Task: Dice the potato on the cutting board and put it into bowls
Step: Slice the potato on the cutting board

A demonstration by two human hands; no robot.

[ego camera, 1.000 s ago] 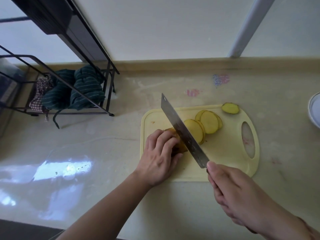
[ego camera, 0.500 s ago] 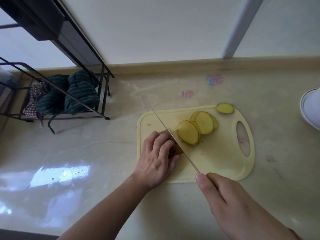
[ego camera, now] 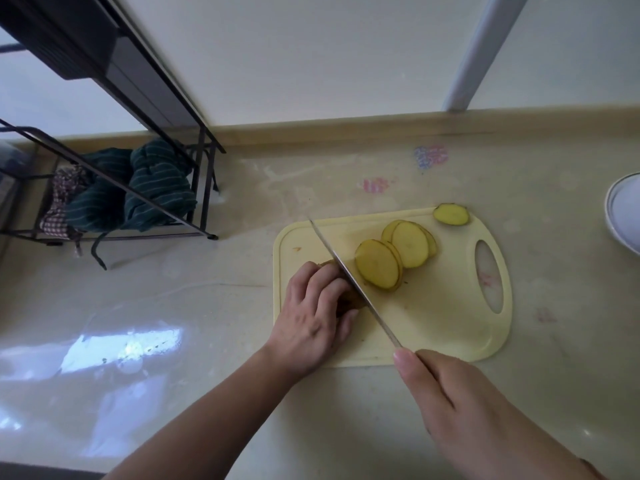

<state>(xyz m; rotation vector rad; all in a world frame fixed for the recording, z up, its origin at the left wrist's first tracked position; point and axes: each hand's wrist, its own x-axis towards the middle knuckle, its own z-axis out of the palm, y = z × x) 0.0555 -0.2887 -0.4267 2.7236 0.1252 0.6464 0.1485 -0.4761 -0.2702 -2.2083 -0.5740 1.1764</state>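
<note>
Pale countertop (ego camera: 207, 323) carrying a yellow cutting board (ego camera: 433, 327), with a wire rack (ego camera: 114, 188) of cloths far left and a white bowl (ego camera: 623, 216) at the right edge. Left hand (ego camera: 311, 317), fingers curled, holds the potato (ego camera: 349, 299), largely hiding it; right hand (ego camera: 460, 414) grips the knife (ego camera: 349, 275), its blade edge-on between the potato and the cut slices (ego camera: 391, 258).

Premises: domestic kitchen. Evidence: a glossy beige counter (ego camera: 173, 341) with a raised lip against a white wall (ego camera: 311, 64); a yellow cutting board (ego camera: 450, 323) bearing potato slices (ego camera: 377, 264); a knife (ego camera: 349, 278) at work on it. A black wire rack (ego camera: 114, 188) holds dishcloths (ego camera: 156, 188). A white bowl (ego camera: 623, 213) sits at the counter's right edge.
</note>
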